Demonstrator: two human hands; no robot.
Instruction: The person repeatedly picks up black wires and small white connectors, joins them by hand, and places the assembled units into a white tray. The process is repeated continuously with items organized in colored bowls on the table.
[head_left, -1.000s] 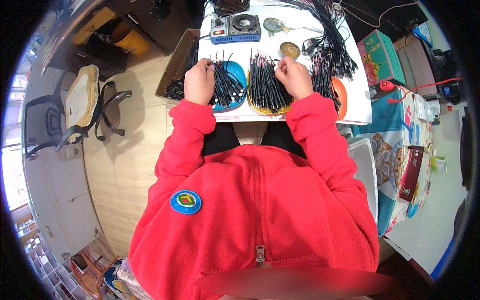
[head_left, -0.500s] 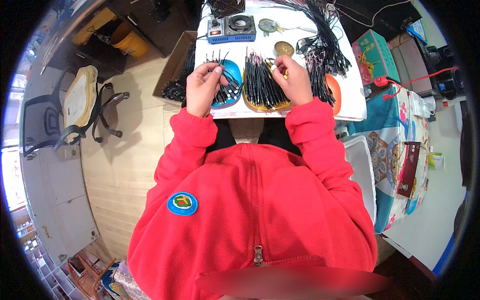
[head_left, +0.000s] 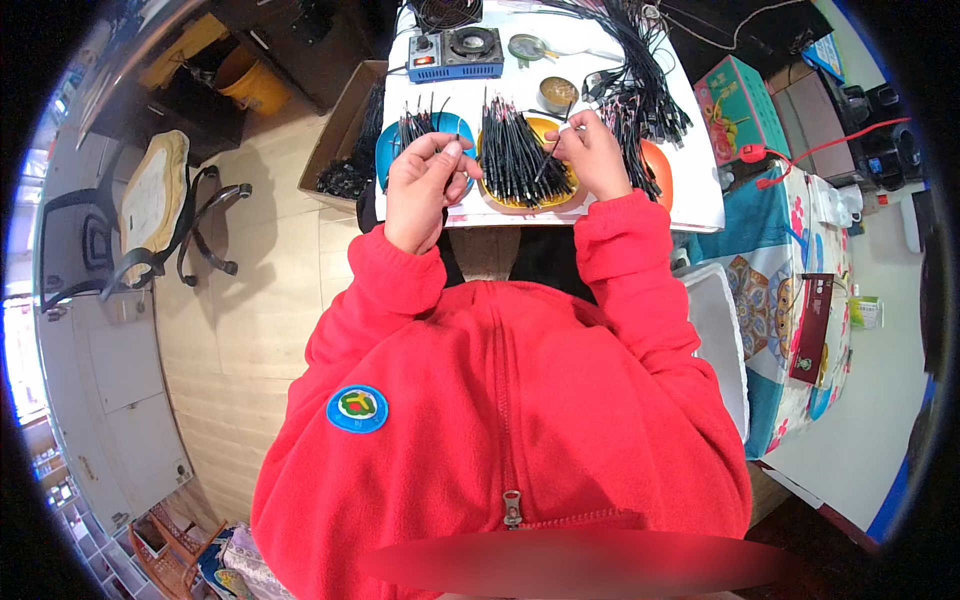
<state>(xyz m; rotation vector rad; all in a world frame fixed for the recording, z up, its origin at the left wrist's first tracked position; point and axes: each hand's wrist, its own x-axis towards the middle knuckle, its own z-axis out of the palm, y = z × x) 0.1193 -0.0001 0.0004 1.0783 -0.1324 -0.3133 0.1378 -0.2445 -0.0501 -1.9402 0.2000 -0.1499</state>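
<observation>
A short black cable (head_left: 555,146) is pinched between the thumb and fingers of my right hand (head_left: 595,158), just over the right side of the yellow tray (head_left: 540,126). Many short black cables (head_left: 515,155) with pinkish tips lie in a bundle across that tray. My left hand (head_left: 425,188) is raised in front of the blue tray (head_left: 388,150), thumb and forefinger together and the other fingers curled. A tiny dark spot shows at its fingertips, too small to name. Behind that hand, more black cables (head_left: 415,125) rest in the blue tray, partly hidden.
A blue device with a round pot (head_left: 455,58) stands at the table's back left. A small round tin (head_left: 558,94) sits behind the yellow tray. An orange tray (head_left: 655,172) and long black cables (head_left: 640,65) are at the right. A cardboard box (head_left: 340,135) of black cables stands left of the table.
My left hand has shifted a little right and down, away from the blue tray's cables. My right hand has moved slightly, and a black cable now shows in its fingers. The view has shifted slightly.
</observation>
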